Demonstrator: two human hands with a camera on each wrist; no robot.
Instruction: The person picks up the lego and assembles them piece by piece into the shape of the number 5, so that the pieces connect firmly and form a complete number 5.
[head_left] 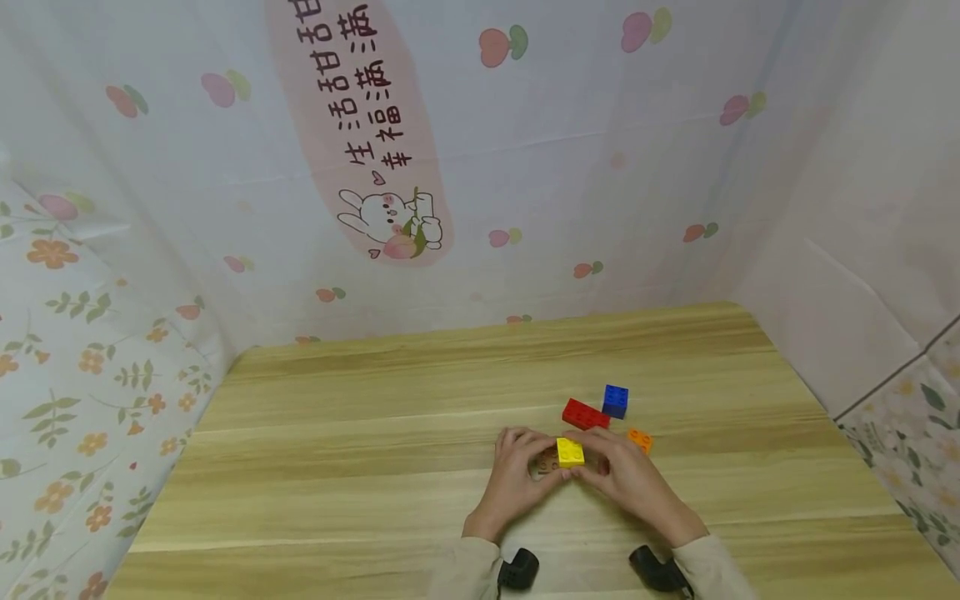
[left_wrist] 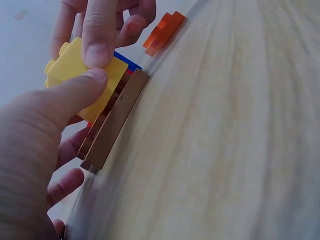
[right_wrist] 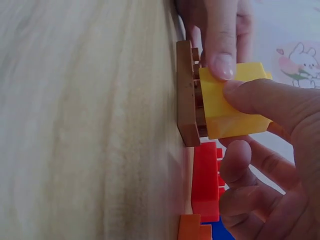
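Observation:
Both hands meet at a yellow building block [head_left: 570, 452] with studs on top. My left hand [head_left: 516, 477] pinches it from the left, its thumb on the near face. From the right, my right hand [head_left: 633, 482] grips the same block, and the two thumbs lie close together in both wrist views. Directly under the yellow block is a flat brown studded brick [right_wrist: 186, 95], lying on the table. Some brown studs show in the narrow gap between the two, and the yellow block looks slightly tilted. The far sides of the block and several fingertips are hidden.
A red brick [head_left: 585, 413] lies just beyond the hands, with a blue block [head_left: 616, 402] beside it. An orange brick [head_left: 640, 440] is close to the right hand. The wood-grain table [head_left: 337, 450] ends at a printed cloth [head_left: 465, 167] behind.

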